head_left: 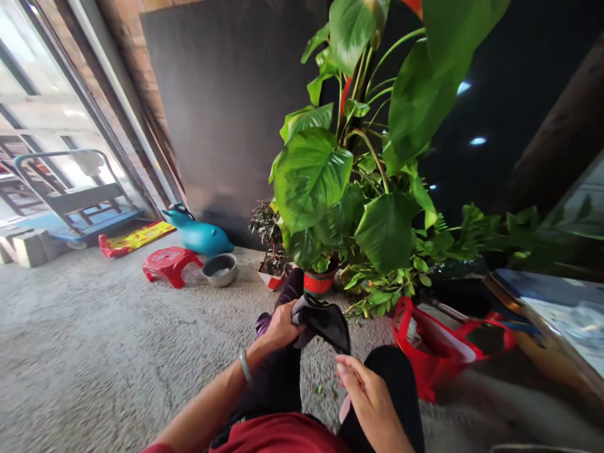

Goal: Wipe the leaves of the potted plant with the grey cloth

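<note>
My left hand (pixel 282 325), with a pale bangle on its wrist, is closed round the grey end of a limp black and grey cloth piece (pixel 325 318) that looks like a sock or shoe upper. Its black part droops to the right. My right hand (pixel 365 393) lies just below that hanging end, fingers bent together by my right knee. Whether the fingertips touch the black cloth I cannot tell. A pinkish-grey scrap (pixel 345 409) shows under the right hand; what it belongs to is hidden.
Ahead stand a large leafy plant in a red pot (pixel 319 281) and a small potted plant (pixel 271 274). On the left are a metal bowl (pixel 220 270), red stool (pixel 170 263), blue animal toy (pixel 202 238) and trolley (pixel 89 201). A red bag (pixel 425 365) sits right.
</note>
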The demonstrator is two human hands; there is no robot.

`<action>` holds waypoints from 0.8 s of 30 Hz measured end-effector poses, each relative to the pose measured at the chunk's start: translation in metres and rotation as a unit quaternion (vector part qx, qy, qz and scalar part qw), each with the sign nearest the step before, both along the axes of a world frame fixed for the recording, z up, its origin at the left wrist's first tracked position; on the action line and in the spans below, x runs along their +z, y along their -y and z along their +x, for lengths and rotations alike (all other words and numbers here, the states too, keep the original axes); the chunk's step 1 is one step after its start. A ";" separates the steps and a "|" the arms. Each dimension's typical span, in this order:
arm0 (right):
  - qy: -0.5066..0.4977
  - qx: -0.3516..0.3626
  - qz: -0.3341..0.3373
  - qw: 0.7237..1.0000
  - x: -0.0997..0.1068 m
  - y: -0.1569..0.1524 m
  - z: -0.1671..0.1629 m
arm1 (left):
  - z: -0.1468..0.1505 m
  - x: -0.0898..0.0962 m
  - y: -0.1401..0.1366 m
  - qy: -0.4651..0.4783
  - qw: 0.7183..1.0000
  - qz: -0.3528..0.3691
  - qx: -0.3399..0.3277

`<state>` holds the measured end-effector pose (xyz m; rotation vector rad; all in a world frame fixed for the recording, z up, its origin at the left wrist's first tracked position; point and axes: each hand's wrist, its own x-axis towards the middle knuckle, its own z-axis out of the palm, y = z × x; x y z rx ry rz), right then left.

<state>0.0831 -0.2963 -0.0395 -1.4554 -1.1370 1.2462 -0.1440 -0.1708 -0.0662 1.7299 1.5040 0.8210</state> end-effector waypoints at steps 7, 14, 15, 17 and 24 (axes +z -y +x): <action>-0.123 -0.058 -0.053 0.989 -0.042 -0.006 -0.015 | 0.046 0.012 0.053 0.074 0.991 0.046 -0.104; -0.275 -0.068 -0.074 0.956 -0.036 0.015 0.013 | 0.056 0.020 0.073 0.018 0.987 0.045 -0.150; -0.293 -0.064 -0.070 0.951 -0.036 0.017 0.015 | 0.058 0.019 0.075 0.009 0.985 0.052 -0.162; -0.290 -0.065 -0.059 0.953 -0.037 0.020 0.017 | 0.061 0.016 0.079 0.002 0.980 0.070 -0.188; -0.194 -0.075 -0.054 0.977 -0.032 0.023 0.014 | 0.058 0.017 0.078 0.099 0.961 -0.026 -0.256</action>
